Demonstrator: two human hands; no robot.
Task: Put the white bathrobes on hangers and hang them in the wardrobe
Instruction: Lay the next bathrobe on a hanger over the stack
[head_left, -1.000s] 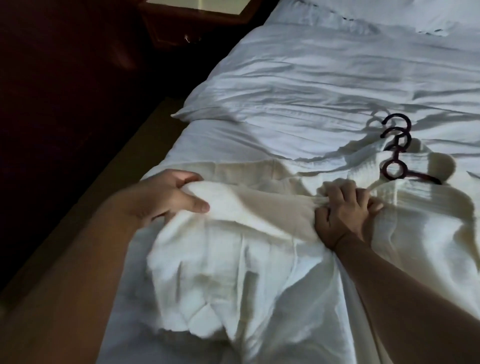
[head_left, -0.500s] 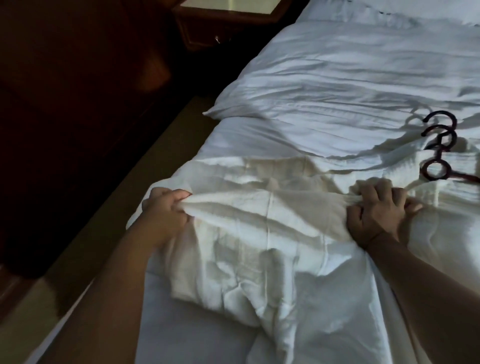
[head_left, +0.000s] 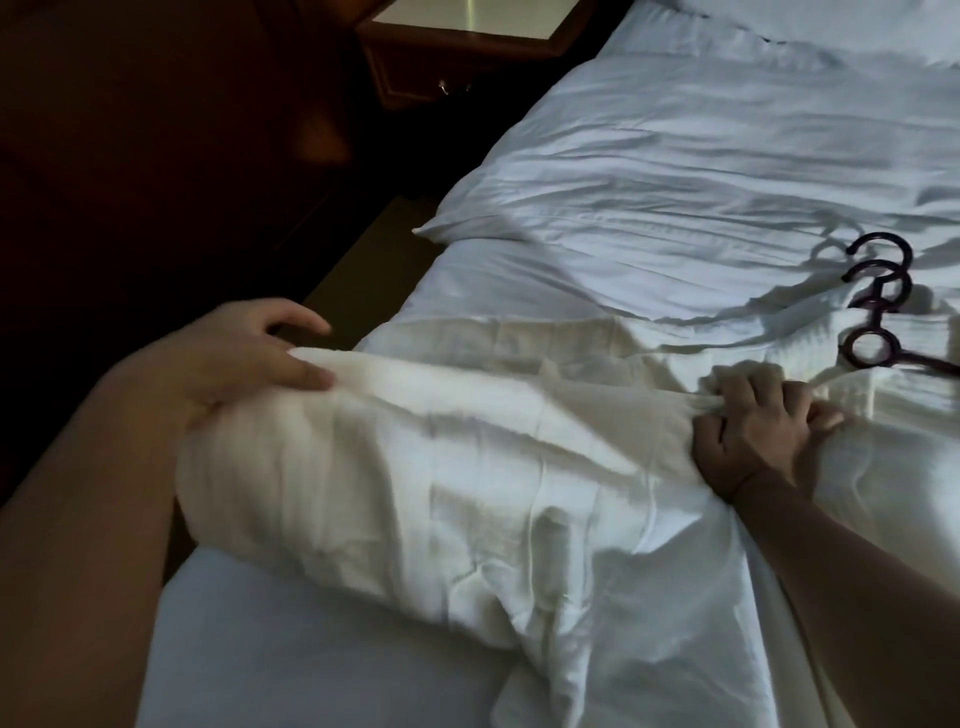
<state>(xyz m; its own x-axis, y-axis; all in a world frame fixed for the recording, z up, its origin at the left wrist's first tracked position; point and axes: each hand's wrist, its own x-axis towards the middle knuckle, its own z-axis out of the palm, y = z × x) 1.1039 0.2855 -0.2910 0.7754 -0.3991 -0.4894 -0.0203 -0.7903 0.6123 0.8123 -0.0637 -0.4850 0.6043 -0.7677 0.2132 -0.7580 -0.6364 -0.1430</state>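
Note:
A white bathrobe (head_left: 467, 467) lies spread across the bed, its cloth bunched and lifted between my hands. My left hand (head_left: 244, 358) holds the robe's left end, thumb on top and fingers curled under the fold. My right hand (head_left: 758, 421) grips a bunch of the robe near its collar, knuckles up. Several dark hangers (head_left: 878, 306) lie stacked on the bed just beyond my right hand, hooks pointing away; their arms run off the right edge.
The bed (head_left: 701, 171) has a rumpled white duvet reaching to the far pillows. A dark wooden nightstand (head_left: 467, 47) stands at the top left. A dark strip of floor (head_left: 363, 260) runs along the bed's left side.
My left hand has lifted the robe's end higher and out past the bed's left edge. My right hand keeps its grip by the hangers.

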